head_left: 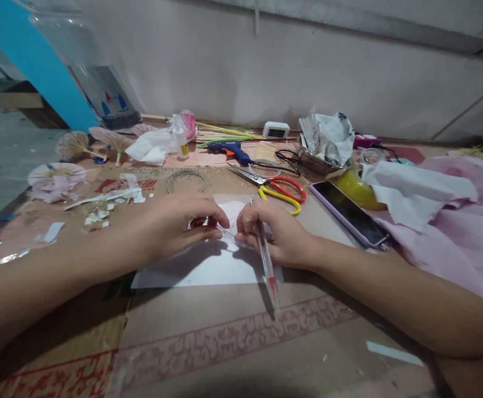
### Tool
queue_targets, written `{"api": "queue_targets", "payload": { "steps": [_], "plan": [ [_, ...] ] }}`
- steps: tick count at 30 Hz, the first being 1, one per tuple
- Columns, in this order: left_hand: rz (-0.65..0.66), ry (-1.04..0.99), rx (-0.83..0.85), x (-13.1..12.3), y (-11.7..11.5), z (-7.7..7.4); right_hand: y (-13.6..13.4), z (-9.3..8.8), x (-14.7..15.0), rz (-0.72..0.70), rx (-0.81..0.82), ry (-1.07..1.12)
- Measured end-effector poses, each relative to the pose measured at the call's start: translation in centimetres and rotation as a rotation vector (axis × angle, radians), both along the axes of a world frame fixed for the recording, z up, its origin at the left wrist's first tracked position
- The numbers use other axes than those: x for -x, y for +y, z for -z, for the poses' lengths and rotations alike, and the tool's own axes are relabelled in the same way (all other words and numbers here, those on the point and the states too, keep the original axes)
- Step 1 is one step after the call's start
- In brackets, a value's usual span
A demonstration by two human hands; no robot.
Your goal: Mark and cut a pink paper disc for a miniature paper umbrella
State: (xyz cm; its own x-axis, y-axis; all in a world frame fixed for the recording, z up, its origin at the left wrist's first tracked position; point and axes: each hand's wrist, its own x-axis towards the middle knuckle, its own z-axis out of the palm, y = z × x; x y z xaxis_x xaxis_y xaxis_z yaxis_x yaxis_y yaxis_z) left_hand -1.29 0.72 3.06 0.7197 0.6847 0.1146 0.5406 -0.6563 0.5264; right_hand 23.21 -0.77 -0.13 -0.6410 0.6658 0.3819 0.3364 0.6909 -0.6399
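Note:
My right hand (271,228) is closed with a clear pen (268,265) tucked between its fingers, its red end pointing down toward me. The thumb and forefinger of that hand pinch close to the left fingertips. Across from it, my left hand (193,221) is closed in a pinch at a small, thin, clear or whitish piece too small to name. Both hands are over a white sheet of paper (183,271), which lies on the cardboard. Under the fingertips, a whitish shape with thin lines shows partly.
Beyond the hands lie scissors (272,185) with red and yellow handles, a clear ring (186,181) and a blue glue gun (233,150). To the right are a phone (349,213), yellow tape (355,188) and pink cloth (461,237). Paper scraps (98,215) and fabric flowers (56,179) lie left.

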Motion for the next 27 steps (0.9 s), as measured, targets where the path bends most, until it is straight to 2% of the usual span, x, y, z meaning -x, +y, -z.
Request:
{"api": "queue_targets", "payload": {
  "steps": [3, 8, 12, 15, 18, 24, 27],
  "plan": [
    [-0.068, -0.058, -0.025, 0.0, -0.1, 0.6, -0.5, -0.1, 0.2, -0.066, 0.017, 0.002],
    [-0.104, -0.140, -0.076, -0.2, -0.6, 0.9, -0.7, 0.1, 0.3, -0.078, 0.072, 0.077],
    [-0.182, -0.269, -0.207, -0.1, -0.6, 0.9, -0.4, 0.2, 0.3, 0.064, 0.145, 0.253],
    [-0.171, -0.177, -0.393, 0.4, 0.1, 1.4, 0.0, 0.0, 0.4, 0.211, 0.261, 0.346],
    [-0.061, -0.020, -0.638, 1.0, 0.6, 2.1, 0.1, -0.3, 0.6, 0.222, 0.400, 0.386],
    [0.043, 0.123, -0.715, 1.5, 0.5, 2.4, -0.5, -0.3, 0.9, 0.151, 0.396, 0.302],
    [0.004, 0.178, -0.801, 1.6, 0.6, 2.5, -0.4, -0.2, 0.7, 0.184, 0.350, 0.264]
  ]
}}
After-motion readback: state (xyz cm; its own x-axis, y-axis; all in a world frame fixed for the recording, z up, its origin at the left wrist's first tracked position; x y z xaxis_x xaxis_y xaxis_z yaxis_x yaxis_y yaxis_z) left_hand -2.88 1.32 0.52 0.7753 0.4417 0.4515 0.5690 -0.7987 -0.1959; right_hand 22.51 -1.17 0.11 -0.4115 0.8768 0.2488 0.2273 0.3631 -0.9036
